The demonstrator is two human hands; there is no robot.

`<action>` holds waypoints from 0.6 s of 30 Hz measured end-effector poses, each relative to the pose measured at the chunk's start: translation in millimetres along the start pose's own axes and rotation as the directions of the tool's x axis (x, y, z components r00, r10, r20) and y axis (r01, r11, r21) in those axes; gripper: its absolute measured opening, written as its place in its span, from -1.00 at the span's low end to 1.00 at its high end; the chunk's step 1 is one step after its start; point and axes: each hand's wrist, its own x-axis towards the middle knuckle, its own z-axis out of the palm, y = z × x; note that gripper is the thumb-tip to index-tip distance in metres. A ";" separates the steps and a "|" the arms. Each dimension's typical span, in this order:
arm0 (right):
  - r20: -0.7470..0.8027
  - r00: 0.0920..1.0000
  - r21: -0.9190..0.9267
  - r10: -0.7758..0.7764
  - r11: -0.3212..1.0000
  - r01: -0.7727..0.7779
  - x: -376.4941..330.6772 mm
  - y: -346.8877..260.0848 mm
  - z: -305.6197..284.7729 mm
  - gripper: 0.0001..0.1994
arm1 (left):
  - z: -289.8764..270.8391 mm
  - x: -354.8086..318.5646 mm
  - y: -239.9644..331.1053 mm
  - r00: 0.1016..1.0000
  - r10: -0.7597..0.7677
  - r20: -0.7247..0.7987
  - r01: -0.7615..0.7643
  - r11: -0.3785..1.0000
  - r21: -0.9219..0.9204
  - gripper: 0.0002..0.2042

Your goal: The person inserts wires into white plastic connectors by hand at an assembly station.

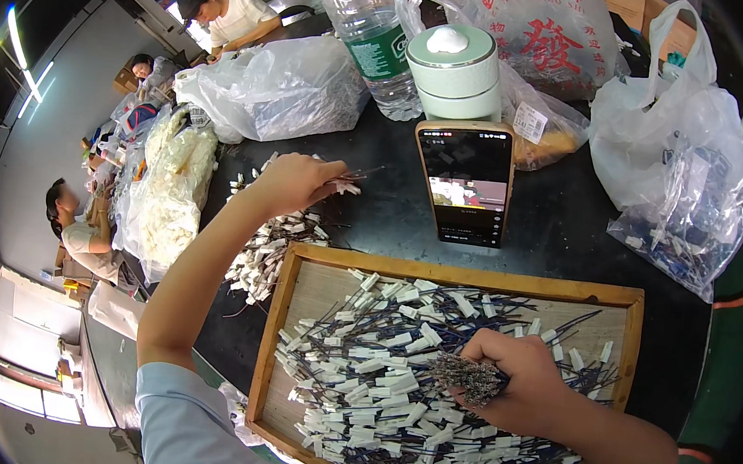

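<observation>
1. Your right hand (522, 378) is clenched around a bundle (469, 379) of wire leads. The stripped ends stick out to the left of your fist.
2. The bundle sits over the right half of the tray (280, 312), just above the loose leads (376, 383) that cover the tray floor.
3. The loose leads are dark wires with white connectors. They lie tangled and fill most of the tray from the upper edge to the lower right corner.
4. Your left hand (296, 183) reaches out over the black table (382, 215), beyond the upper left corner of the tray. Its fingers are pinched on a few wires (351, 177) whose tips point right.
5. Directly under your left hand lies a pile (268, 249) of finished leads with white connectors. It rests on the table, just beside the left edge of the tray.
6. A phone (466, 183) stands upright behind the tray, screen lit, facing you. It leans against a pale green cup (454, 71) with a lid.
7. A clear bottle (367, 28) stands left of the cup.
8. Clear bags (278, 91) of parts lie behind your left hand. More bags (687, 162) sit at the right end of the table, well apart from both hands.
9. Other people sit at the far left and top left.
</observation>
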 end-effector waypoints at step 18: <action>-0.005 1.000 0.009 -0.024 1.000 0.024 0.4 0.3 -0.2 -0.74 | -5.5 -3.7 10.8 0.952 -0.295 -0.076 0.279 0.945 -0.172 -0.75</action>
